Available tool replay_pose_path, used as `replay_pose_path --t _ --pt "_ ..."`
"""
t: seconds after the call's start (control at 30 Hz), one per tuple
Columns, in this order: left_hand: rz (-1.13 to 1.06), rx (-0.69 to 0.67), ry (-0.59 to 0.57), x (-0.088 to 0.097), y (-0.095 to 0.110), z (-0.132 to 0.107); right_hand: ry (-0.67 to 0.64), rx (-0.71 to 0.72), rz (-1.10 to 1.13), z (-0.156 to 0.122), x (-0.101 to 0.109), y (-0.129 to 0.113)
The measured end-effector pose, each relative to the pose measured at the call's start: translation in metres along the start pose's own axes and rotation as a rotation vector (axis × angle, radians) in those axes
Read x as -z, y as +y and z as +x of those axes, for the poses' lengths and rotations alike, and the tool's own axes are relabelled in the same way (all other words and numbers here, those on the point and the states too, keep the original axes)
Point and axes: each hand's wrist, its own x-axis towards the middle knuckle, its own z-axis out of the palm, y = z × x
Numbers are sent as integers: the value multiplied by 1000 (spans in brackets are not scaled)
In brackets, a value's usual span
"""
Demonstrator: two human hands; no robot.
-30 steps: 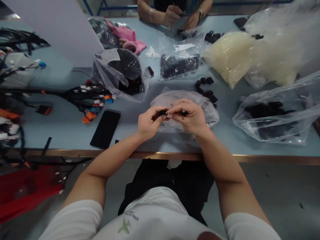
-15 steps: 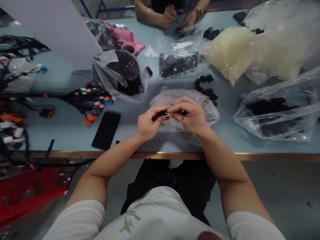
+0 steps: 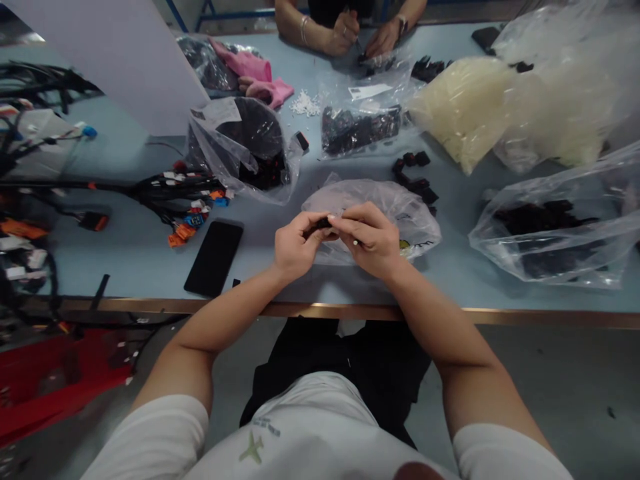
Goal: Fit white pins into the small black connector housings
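Worn on the head, facing forward and steeply down past chest and forearms onto the blue table (image 3: 125,267). Near to the left hand (image 3: 295,247) and right hand (image 3: 375,243) at mid-frame; far enough across to catch a co-worker's hands (image 3: 345,32) at the top edge.

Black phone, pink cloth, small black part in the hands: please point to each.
black phone (image 3: 213,258), head view, middle of screen.
pink cloth (image 3: 253,67), head view, folded middle.
small black part (image 3: 323,223), head view, its visible end.

A small black connector (image 3: 323,223) — largely hidden, pinched between the fingertips of the left hand (image 3: 295,247) and right hand (image 3: 373,240), just above a crumpled clear bag (image 3: 410,213)
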Motion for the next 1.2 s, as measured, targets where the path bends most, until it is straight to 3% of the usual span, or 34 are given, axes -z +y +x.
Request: replay_pose_path --t 0.27,0.47,0.57,0.67,0.9,1.07,1.2 --pt "-282 99 13 -2 3 9 -69 -81 65 -1 -4 3" --pt "-532 211 -77 -7 3 14 202 -424 259 5 5 5" --pt "-586 260 -71 -8 2 15 167 -518 186 8 11 3" --pt "-559 304 -83 -7 1 16 118 -553 179 10 15 0" --pt "-598 398 -73 -1 2 18 183 -503 266 11 16 -8" --pt "-589 360 -106 -4 4 15 132 -507 431 9 16 -9" --pt "-545 285 -145 -6 8 13 97 -543 425 11 17 -13"
